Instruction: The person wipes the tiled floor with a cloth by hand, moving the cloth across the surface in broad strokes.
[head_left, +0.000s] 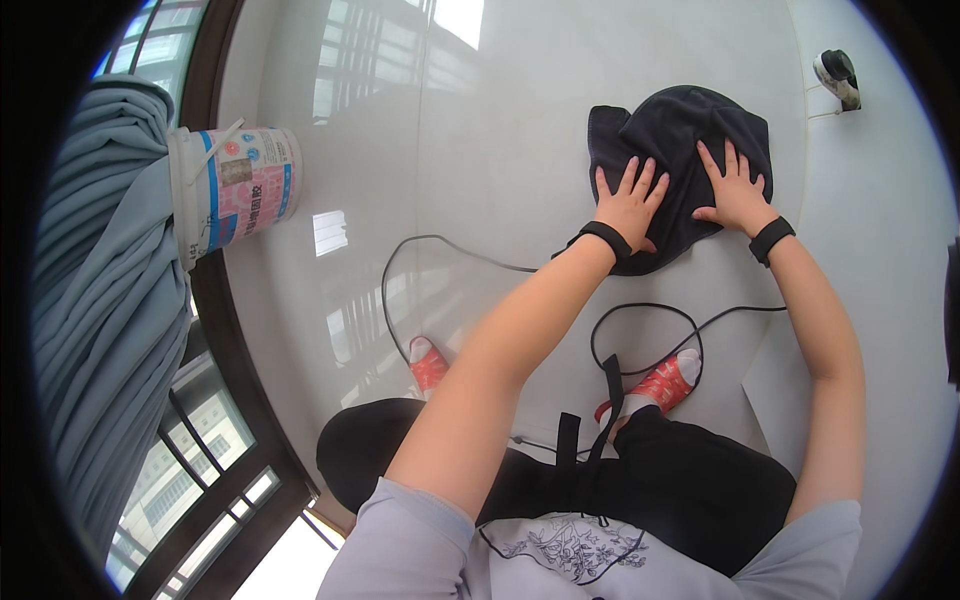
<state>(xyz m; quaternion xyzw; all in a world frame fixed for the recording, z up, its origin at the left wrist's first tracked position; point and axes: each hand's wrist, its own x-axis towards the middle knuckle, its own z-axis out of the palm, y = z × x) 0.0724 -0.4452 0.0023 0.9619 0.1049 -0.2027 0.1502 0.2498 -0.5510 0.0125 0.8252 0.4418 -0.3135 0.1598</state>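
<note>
A dark, crumpled cloth (679, 124) lies on the glossy pale tiled floor (510, 150) before me. My left hand (630, 202) rests on its left part, palm down with the fingers apart. On the right part of the same cloth, my right hand (731, 187) presses flat, its fingers also apart. Neither hand grips the fabric. Each wrist wears a black band. What lies beneath the cloth, if anything, is hidden.
A thin black cable (386, 277) loops over the floor around my feet in red slippers (664, 382). At the left, a printed plastic bucket (251, 184) stands against a gathered grey-blue curtain (112, 247). A pipe fitting (838, 75) juts out at the upper right.
</note>
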